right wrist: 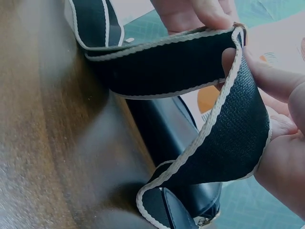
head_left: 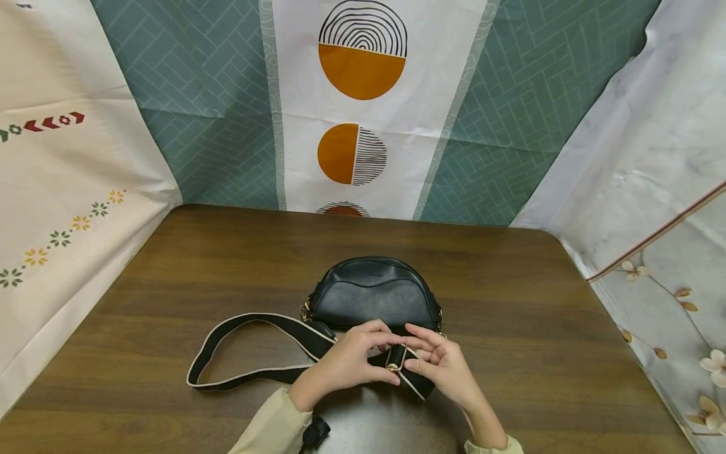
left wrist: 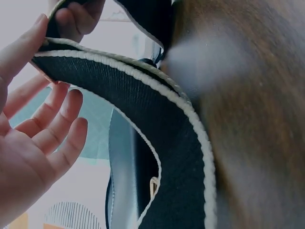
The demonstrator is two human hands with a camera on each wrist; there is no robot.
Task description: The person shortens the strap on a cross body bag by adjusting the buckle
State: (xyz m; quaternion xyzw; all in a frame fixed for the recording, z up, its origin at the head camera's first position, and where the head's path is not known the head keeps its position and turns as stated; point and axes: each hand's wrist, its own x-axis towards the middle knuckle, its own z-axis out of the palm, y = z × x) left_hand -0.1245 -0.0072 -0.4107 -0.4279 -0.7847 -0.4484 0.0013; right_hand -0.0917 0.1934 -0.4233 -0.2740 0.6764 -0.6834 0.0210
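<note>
A black strap with pale edges loops over the table to the left. Both hands hold it in front of a black half-round handbag. My left hand pinches a gold-coloured slide buckle with the strap threaded through it, thumb below and index finger above. From the other side, my right hand grips the strap at the buckle between thumb and fingers. In the left wrist view the doubled strap curves away from the left hand. The right wrist view shows the strap folded over at the buckle.
The bag stands on a brown wooden table, gold-coloured hardware at its side. Patterned cloths hang behind the table and on both sides. A small black object shows beside the left sleeve.
</note>
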